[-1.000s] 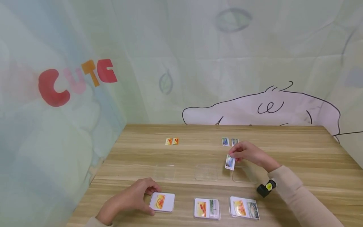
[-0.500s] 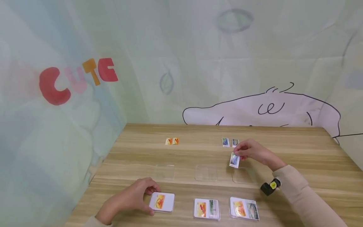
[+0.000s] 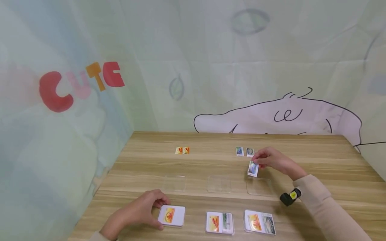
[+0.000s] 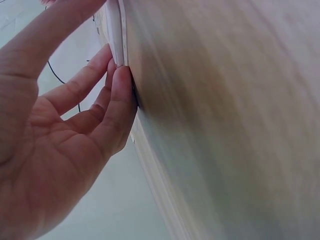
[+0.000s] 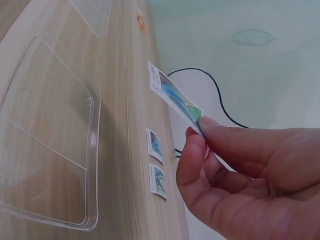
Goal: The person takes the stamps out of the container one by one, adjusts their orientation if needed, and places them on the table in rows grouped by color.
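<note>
My right hand (image 3: 275, 161) pinches a postage stamp (image 3: 253, 168) between thumb and fingertips, above the table. Up close in the right wrist view, the stamp (image 5: 176, 97) shows a blue and green picture and a perforated edge. My left hand (image 3: 141, 209) holds a square stamp case (image 3: 178, 216) by its sides, thumb at the near corner and fingers at the far one. One orange stamp (image 3: 169, 215) lies on the left of that case's white backing. In the left wrist view the fingertips touch the case's edge (image 4: 120, 37).
Two more cases, a middle one (image 3: 219, 222) and a right one (image 3: 260, 222), hold two stamps each. Behind lie clear lids, including a right lid (image 3: 259, 186). Orange stamps (image 3: 182, 150) and two blue-green stamps (image 3: 245, 151) lie farther back. A curtain (image 3: 181, 67) hangs behind the table.
My right hand has moved a little to the right and away from me, carrying the stamp. My left hand and the case have stayed in place.
</note>
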A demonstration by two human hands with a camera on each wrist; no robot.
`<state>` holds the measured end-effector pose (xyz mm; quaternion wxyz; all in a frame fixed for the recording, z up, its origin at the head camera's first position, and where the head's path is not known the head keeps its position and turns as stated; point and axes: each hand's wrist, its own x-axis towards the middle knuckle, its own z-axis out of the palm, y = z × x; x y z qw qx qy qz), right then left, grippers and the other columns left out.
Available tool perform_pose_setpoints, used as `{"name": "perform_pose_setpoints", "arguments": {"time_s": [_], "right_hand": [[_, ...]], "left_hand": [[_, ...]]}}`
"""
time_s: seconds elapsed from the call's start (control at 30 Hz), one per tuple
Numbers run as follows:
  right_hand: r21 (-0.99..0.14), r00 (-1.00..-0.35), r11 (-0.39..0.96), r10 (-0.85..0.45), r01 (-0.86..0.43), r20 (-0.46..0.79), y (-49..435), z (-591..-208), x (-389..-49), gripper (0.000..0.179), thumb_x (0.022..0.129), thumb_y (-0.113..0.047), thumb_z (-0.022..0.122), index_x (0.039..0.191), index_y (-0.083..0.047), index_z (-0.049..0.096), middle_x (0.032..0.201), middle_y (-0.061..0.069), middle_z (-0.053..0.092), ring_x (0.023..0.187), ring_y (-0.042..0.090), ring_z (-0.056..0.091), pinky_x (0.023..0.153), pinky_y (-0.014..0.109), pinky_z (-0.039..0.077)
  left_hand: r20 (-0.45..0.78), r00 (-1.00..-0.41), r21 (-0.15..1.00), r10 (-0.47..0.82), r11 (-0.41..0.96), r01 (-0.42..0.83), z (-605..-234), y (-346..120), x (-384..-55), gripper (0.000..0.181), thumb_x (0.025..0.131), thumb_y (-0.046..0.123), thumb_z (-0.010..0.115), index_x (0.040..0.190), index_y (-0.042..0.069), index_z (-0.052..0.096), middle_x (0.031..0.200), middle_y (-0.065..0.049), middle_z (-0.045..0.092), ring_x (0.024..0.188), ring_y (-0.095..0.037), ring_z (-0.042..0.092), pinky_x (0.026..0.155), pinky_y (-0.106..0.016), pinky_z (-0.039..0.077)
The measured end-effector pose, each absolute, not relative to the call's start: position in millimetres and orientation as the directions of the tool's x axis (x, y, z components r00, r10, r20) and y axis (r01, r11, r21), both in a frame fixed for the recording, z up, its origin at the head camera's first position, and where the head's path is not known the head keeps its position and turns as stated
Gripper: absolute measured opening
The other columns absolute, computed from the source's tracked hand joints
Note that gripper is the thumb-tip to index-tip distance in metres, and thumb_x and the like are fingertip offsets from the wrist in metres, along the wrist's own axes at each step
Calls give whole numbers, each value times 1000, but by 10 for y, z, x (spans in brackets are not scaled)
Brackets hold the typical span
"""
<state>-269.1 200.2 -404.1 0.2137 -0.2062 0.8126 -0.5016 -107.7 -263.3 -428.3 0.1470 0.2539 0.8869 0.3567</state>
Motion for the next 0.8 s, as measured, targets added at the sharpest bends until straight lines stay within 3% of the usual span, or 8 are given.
{"name": "perform_pose_setpoints", "arguments": {"time_s": [0.8], "right_hand": [[-894, -832, 432, -534, -117, -149, 2174, -4125, -2817, 15, 97, 1, 60, 103, 13, 65, 85, 7, 63, 73, 16, 57, 66, 28, 51]], "left_hand": [[-105, -839, 696, 533, 642, 321, -4271, -2629, -1058, 59, 63, 28, 95, 109, 7, 66, 103, 4, 60, 93, -8, 57, 85, -27, 51]]}}
